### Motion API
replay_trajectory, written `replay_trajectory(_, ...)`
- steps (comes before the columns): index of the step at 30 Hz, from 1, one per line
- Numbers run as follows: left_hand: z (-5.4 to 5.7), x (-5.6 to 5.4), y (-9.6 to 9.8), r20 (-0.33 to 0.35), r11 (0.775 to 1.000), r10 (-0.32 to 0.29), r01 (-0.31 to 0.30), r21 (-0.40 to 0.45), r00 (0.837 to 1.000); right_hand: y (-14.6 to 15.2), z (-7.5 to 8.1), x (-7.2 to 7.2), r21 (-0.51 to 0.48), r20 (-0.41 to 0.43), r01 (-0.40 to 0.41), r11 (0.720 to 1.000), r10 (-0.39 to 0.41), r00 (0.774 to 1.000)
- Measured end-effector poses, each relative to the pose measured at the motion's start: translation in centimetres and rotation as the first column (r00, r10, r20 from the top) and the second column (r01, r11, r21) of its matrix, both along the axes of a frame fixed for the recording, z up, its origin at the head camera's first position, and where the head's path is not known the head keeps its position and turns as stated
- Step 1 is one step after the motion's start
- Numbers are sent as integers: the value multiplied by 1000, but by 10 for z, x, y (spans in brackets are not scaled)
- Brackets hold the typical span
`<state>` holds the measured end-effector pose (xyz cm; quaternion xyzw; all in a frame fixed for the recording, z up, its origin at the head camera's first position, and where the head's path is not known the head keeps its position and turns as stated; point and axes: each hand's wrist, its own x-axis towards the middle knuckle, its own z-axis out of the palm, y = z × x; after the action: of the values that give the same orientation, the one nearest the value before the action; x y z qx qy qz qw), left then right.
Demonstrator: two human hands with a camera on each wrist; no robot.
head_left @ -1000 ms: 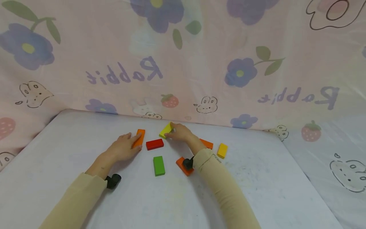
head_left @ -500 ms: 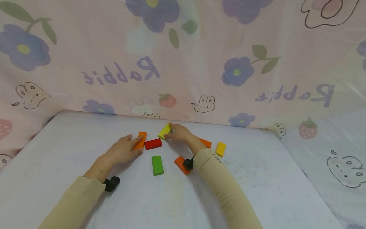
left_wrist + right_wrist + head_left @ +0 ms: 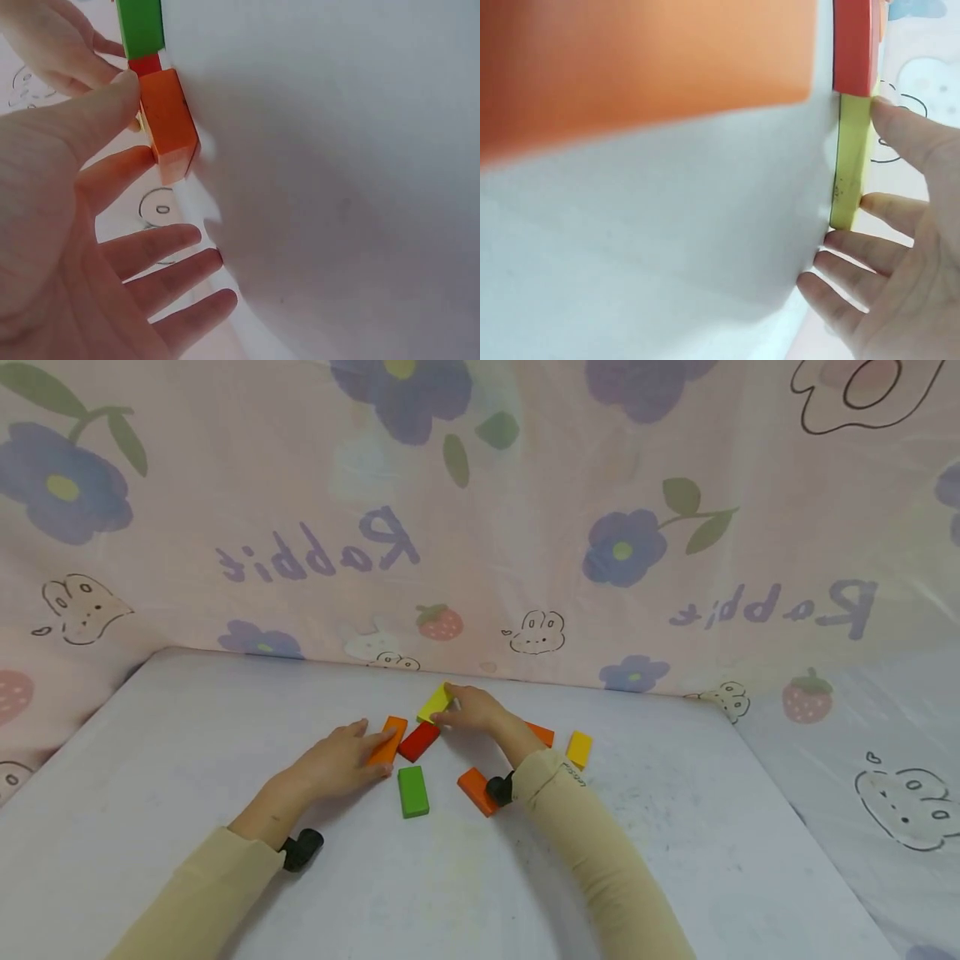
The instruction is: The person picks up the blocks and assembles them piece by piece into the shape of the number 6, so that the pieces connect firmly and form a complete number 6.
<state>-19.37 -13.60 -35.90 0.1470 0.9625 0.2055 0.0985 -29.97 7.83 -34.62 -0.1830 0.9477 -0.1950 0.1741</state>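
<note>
My left hand (image 3: 334,763) pinches an orange block (image 3: 387,741) between thumb and index finger; the other fingers spread out in the left wrist view. Beside it a red block (image 3: 419,741) lies slanted, between the orange block and a yellow block (image 3: 433,702). The thumb and index finger of my right hand (image 3: 474,709) pinch that yellow block, which stands on its narrow side in the right wrist view. There, the red block (image 3: 853,46) meets one end of the yellow block (image 3: 850,161). A green block (image 3: 413,792) lies just nearer than the red one.
Another orange block (image 3: 476,791) lies under my right wrist, partly covered by the black wrist camera (image 3: 499,789). Farther right are a third orange block (image 3: 542,734), partly behind the forearm, and a deeper yellow block (image 3: 579,749). A printed curtain (image 3: 480,568) hangs along the white table's back edge.
My left hand has moved right with the orange block. The red block has turned from nearly crosswise to slanted and now reaches the yellow block. My right hand stays almost in place.
</note>
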Motion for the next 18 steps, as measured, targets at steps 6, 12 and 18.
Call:
replay_trajectory(6,2,5,8,11,1000,-21,21,21,1000,0,-1,-2,9,-2,-12,1000,12,1000)
replay_trajectory(12,4,9,14,1,999,-31,31,24,1000,-2,1,-3,44,-14,-11,999,12,1000)
replay_trajectory(18,-1,7,26,-14,1000,-29,30,11,999,-4,2,-3,34,-18,-1,999,1,1000)
